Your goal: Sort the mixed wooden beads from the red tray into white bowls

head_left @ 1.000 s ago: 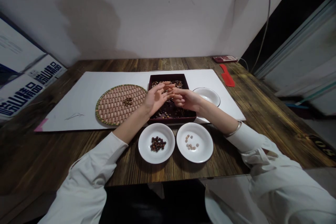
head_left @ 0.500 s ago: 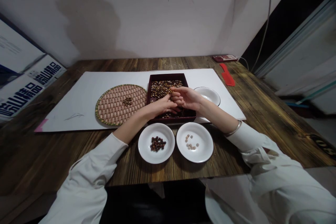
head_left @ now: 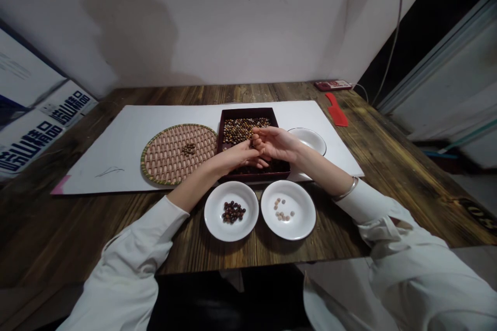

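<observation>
Over the dark red box [head_left: 277, 169] of mixed beads [head_left: 240, 129], my two hands meet. My left hand [head_left: 244, 156] reaches in from the left, its fingertips at the palm side of the other hand. My right hand [head_left: 274, 144] is turned partly palm up with its fingers curled; whatever it holds is too small to make out. Dark beads [head_left: 233, 212] lie in the near left white bowl [head_left: 213, 227], and pale beads [head_left: 285, 216] in the near right white bowl [head_left: 306, 222]. A few brown beads [head_left: 189, 149] rest on the round woven tray [head_left: 163, 158].
Behind my right wrist is another white bowl [head_left: 315, 140]. A white board [head_left: 101, 155] lies under the box and tray. A red comb [head_left: 337, 111] and a phone with a cable [head_left: 333, 86] are at the back right. Printed boxes [head_left: 34, 129] stand at the left.
The fingers of my right hand have curled in more, and my left fingers have shifted slightly against them. The beads in the bowls and on the tray look the same.
</observation>
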A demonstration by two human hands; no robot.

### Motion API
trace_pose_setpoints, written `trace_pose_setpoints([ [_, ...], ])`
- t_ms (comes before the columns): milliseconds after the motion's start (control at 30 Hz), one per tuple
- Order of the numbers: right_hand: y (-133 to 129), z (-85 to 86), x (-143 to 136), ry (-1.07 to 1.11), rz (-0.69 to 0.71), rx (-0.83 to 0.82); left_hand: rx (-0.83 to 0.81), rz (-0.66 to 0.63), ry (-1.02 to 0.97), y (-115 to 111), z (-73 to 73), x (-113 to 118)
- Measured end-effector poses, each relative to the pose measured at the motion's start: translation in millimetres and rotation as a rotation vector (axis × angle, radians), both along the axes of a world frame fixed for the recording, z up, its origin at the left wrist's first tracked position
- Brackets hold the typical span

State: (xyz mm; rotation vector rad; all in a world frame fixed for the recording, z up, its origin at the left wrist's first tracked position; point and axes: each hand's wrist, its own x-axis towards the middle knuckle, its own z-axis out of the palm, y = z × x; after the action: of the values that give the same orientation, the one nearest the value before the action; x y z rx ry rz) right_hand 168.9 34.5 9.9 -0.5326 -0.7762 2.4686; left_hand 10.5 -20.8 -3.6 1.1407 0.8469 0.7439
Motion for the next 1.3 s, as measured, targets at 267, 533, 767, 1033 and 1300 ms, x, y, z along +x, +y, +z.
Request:
trace_pose_setpoints([
  [267, 2.8, -5.7, 2.9, -0.001, -0.062, -0.028, 0.013, 0.024, -0.017, 2.2, -4.3, -1.0],
  [533, 3.4, -5.3, 4.0, 0.044, -0.081, -0.029, 0.01, 0.044, -0.043, 1.5, -1.5, -0.2],
  [767, 0.9, -0.7, 4.3, 0.047, -0.091, -0.046, 0.043, 0.031, -0.007, 2.7, -2.8, -0.9],
  [1033, -1.3, 3.1, 3.2, 0.022, -0.126, -0.015, 0.056, 0.028, -0.041, 1.7, -2.1, -2.2],
  [1300, -1.6, 1.8, 4.5, 0.066, -0.128, 0.003, 0.051, 0.024, -0.024, 1.1, -0.1, -3.0],
])
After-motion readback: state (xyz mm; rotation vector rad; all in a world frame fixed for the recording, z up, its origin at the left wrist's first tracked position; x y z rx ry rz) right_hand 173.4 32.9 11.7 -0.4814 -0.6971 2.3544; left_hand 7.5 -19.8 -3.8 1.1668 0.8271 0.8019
